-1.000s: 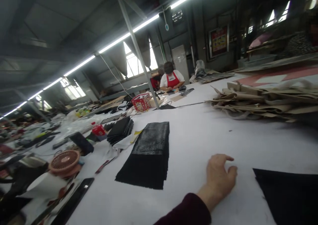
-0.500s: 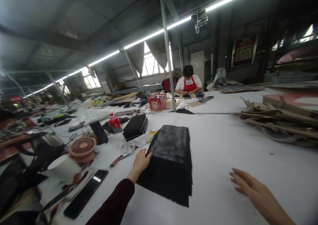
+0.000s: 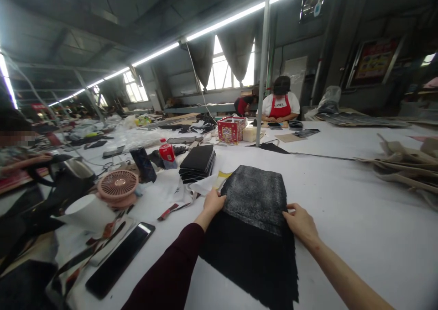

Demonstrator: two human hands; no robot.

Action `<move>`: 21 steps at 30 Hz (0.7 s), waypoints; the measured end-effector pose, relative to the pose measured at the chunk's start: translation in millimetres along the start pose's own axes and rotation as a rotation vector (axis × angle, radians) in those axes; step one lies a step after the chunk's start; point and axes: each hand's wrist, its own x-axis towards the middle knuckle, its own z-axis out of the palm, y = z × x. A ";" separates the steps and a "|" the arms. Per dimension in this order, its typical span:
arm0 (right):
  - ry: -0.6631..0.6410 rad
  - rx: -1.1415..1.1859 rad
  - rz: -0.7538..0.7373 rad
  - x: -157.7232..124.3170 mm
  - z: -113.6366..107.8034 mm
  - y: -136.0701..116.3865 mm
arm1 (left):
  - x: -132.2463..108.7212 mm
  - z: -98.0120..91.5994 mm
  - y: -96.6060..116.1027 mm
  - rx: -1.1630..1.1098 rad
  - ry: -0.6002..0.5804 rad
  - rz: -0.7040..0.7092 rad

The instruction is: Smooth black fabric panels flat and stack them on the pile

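Note:
A piece of black fabric with ragged edges lies on the white table before me. Its far part is mottled grey; I cannot tell whether that is a separate layer. At the left edge of this grey part, my left hand pinches the fabric between thumb and fingers. Opposite it, my right hand has its thumb and fingers closed on the right edge. Just beyond my left hand sits a stack of folded black pieces, with a yellow scrap beside it.
To the left are a phone, a pink fan, a white cup and a kettle. A red-labelled bottle stands farther back. Brown sheets are piled at right. Across the table a person in a red apron works.
My right hand has come in from the right and taken hold of the fabric's right edge. My left hand stays on the left edge. The view has shifted somewhat.

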 end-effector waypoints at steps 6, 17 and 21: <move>-0.013 -0.002 -0.030 -22.0 -5.4 3.7 | -25.9 -9.7 -12.1 -0.136 -0.044 -0.036; -0.113 0.152 -0.051 -142.8 9.2 13.1 | -115.3 -64.0 -82.5 -0.370 -0.134 -0.084; -0.229 0.332 -0.032 -196.0 26.5 -2.0 | -151.5 -97.3 -119.8 -0.399 -0.152 -0.126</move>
